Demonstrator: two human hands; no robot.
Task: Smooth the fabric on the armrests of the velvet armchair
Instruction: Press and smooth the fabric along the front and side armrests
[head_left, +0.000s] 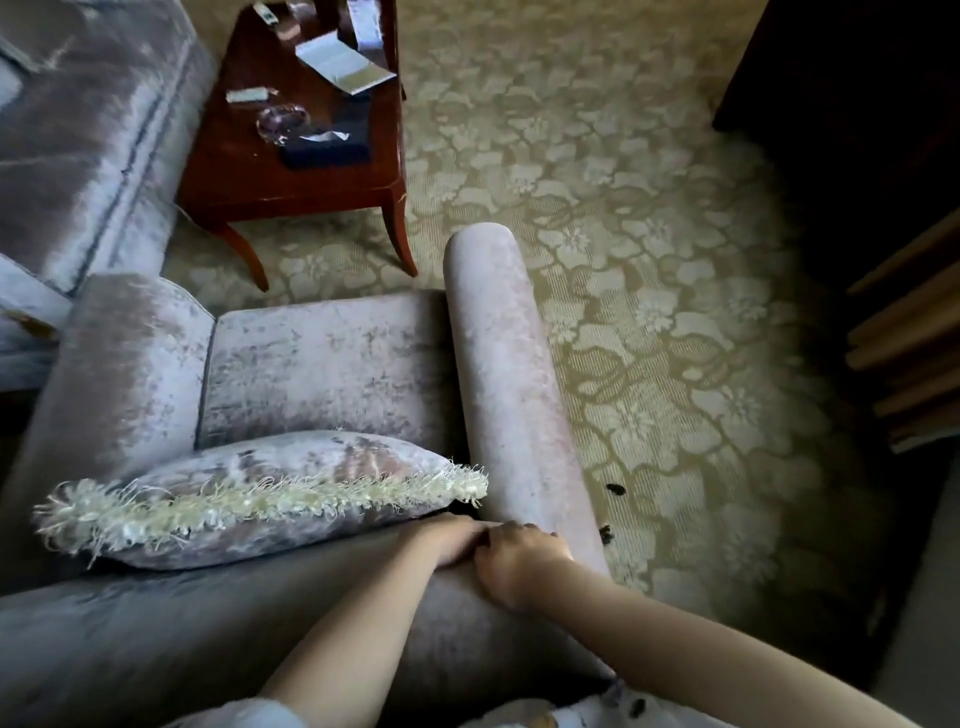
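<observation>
Patterned carpet (649, 218) is seen spreading beneath a velvet armchair (322, 364), viewed from behind its backrest, with a wooden side table (291, 171) standing beyond the seat and a fringed cushion (260, 499) propped against the back. Both hands are pictured at the rear end of the right armrest (504, 374), where it joins the backrest. The left hand (454, 540) is laid flat with its fingers together on the velvet, touching the right hand (519, 564), whose fingers are curled down onto the armrest; whether any fabric is pinched beneath them cannot be told. The work is judged to be at an early stage: the length of the right armrest running away from the hands toward its rounded front is shown pale and fairly even, though not yet passed over by either hand, while the left armrest (119, 374), well apart across the seat, is marked by dark and light streaks in its pile and appears still to be smoothed.
</observation>
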